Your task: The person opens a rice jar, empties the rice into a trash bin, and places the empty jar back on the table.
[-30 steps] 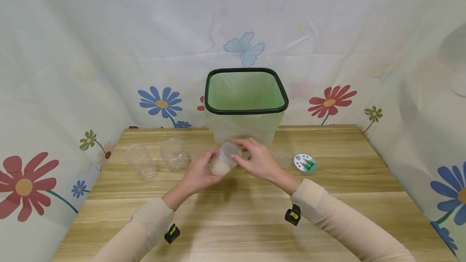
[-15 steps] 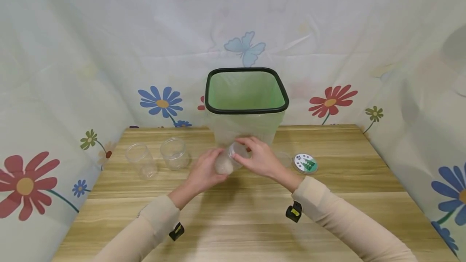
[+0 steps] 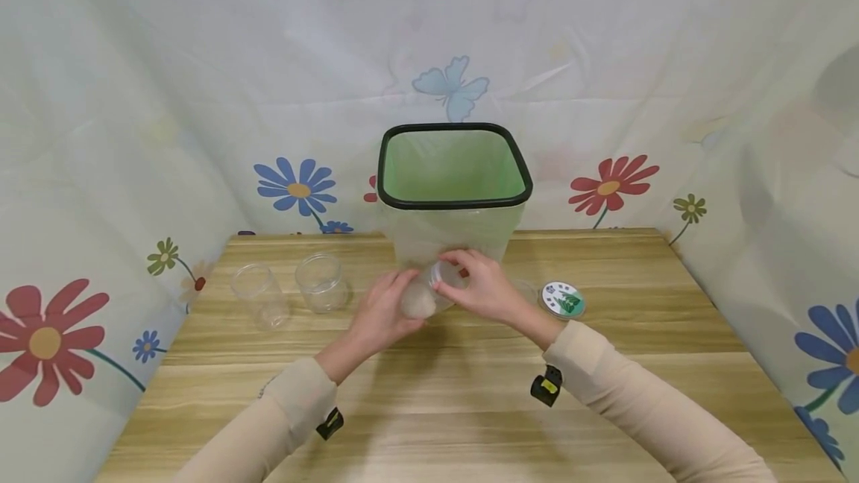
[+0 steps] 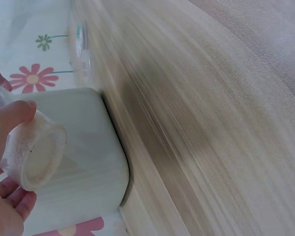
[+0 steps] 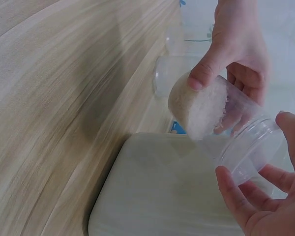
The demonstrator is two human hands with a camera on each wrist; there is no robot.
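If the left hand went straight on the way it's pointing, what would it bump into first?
Past the clear jar that the left hand grips, probably the right hand, at the jar's other end. The bin stands behind, though depth is hard to judge.

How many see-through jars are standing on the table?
2. One jar is farthest left; another jar stands between it and the bin. The jar with white stuff is held, so it doesn't count. The bin could hide more behind it.
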